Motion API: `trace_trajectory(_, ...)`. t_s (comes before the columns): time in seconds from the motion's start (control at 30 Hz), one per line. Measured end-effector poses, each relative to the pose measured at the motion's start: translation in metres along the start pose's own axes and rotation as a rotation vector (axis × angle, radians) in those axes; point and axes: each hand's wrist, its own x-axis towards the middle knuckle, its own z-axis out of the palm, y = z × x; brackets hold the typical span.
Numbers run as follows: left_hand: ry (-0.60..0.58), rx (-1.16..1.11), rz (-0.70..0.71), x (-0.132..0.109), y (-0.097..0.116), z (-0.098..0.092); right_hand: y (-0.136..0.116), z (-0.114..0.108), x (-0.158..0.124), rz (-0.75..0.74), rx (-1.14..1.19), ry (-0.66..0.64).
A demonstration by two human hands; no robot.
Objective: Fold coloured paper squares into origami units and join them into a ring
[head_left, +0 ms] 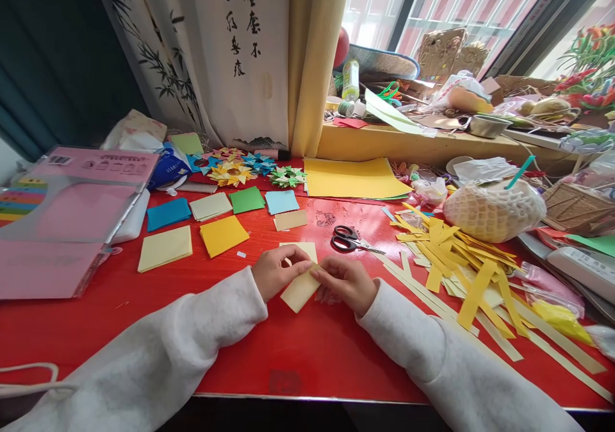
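My left hand [276,272] and my right hand [346,281] meet over a pale yellow paper piece [298,289] lying on the red table [298,342]. Both hands have their fingers pinched on the paper's upper edge, fingertips almost touching. A second pale yellow square [302,247] lies just behind the hands. Black-handled scissors [350,240] rest a little beyond my right hand. Both arms wear white sleeves.
Stacks of coloured paper squares [223,234] lie left of centre, folded paper stars [235,172] behind them. Yellow and cream paper strips [461,265] spread on the right. A pink plastic pack [72,220] is at left, a yellow sheet [350,177] and a cluttered windowsill [432,131] at the back.
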Motion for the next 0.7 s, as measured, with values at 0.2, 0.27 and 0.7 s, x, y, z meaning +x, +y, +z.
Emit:
trace_trajectory(0.2, 0.048, 0.062, 0.035, -0.001, 0.002, -0.001, 0.002, 0.002, 0.001, 0.000, 0.008, 0.018)
trace_trajectory(0.27, 0.066, 0.019, 0.012, 0.000, 0.001, -0.001, 0.002, 0.001, 0.004, -0.037, 0.050, 0.090)
trace_trajectory(0.7, -0.031, 0.127, 0.110, -0.004, 0.009, 0.001, 0.005, 0.002, -0.001, -0.100, -0.180, 0.095)
